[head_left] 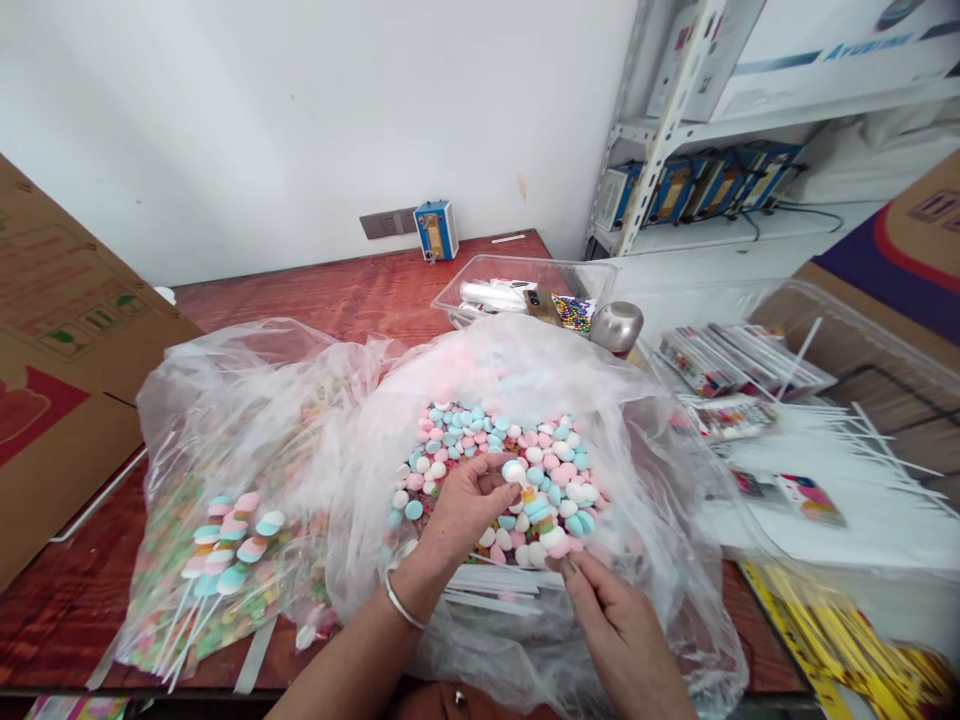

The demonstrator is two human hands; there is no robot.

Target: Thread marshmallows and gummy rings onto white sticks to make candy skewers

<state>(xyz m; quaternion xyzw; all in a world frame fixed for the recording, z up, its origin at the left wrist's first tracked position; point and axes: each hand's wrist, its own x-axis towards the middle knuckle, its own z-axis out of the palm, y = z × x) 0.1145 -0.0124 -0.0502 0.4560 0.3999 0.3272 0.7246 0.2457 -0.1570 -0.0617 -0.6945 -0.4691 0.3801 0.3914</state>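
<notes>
My left hand (pixel 472 505) pinches a white and pale-blue candy (pixel 514 471) at the upper end of a candy skewer (pixel 538 510). Lower right, my right hand (pixel 611 615) has its thumb and fingers closed at the skewer's bottom end, by a pink candy; its stick is hidden. Blue, white and orange-green pieces are stacked along the skewer. Both hands are above a plastic-lined heap of pink, white and blue candies (pixel 457 432). White sticks (pixel 491 585) lie at the heap's near edge. To the left, finished-looking candy skewers (pixel 225 545) rest on a bag of green and orange candies (pixel 161 570).
Cardboard boxes flank the red table (pixel 322 285) at left (pixel 67 340) and right (pixel 907 240). Behind the heap are a clear tray (pixel 480 268) and a metal bowl (pixel 617 326). Packets (pixel 739 355) and more white sticks (pixel 862 430) lie at right. A small blue box (pixel 436 231) stands by the wall.
</notes>
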